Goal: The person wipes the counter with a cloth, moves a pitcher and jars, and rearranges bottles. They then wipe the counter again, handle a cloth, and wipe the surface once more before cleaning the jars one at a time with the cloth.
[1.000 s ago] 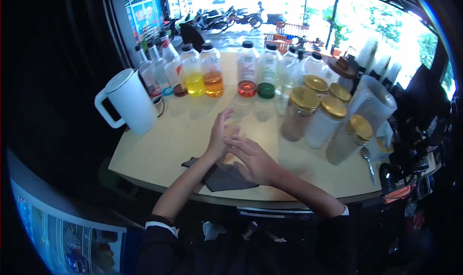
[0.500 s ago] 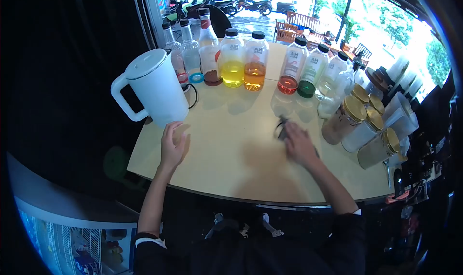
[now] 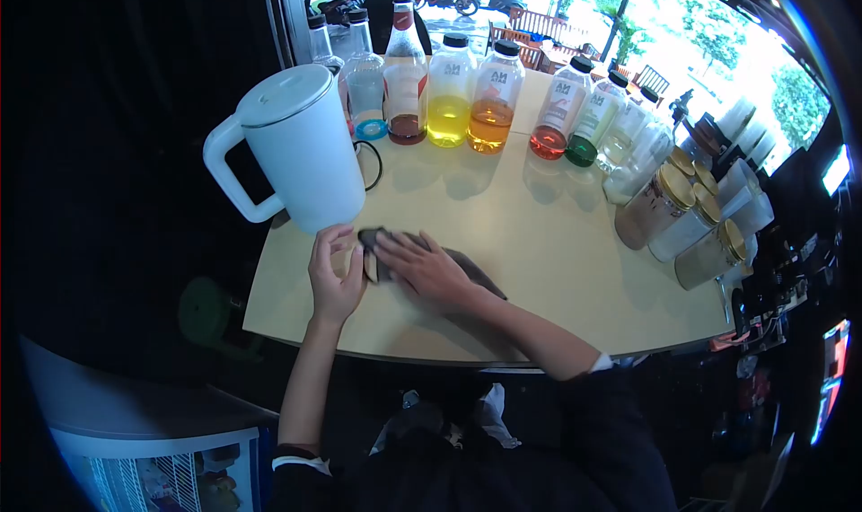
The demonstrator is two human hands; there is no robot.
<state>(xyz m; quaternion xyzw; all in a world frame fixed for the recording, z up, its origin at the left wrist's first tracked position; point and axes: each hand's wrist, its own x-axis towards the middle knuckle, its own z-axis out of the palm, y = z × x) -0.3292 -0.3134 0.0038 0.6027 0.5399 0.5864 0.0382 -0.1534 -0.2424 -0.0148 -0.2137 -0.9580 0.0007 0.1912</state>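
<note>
My right hand (image 3: 426, 269) lies spread on a dark cloth (image 3: 471, 269), pressing it against the light wooden tabletop (image 3: 539, 233) near the middle-left. The cloth trails out to the right under my wrist. Just left of it, my left hand (image 3: 337, 274) is raised with curved fingers apart and nothing between them. Beyond my left hand stands a white lidded pitcher (image 3: 301, 162), its handle turned left. A thin dark loop (image 3: 375, 166) lies beside the pitcher.
Behind are bottles with yellow (image 3: 447, 117), orange (image 3: 491, 121), red (image 3: 549, 139) and green (image 3: 582, 148) liquid, plus taller glass bottles (image 3: 365, 81). Gold-lidded jars (image 3: 657, 208) stand at the right. A fridge (image 3: 171, 476) is at lower left.
My right hand has swept left across the table with the dark cloth, coming close to my left hand. The view has shifted slightly.
</note>
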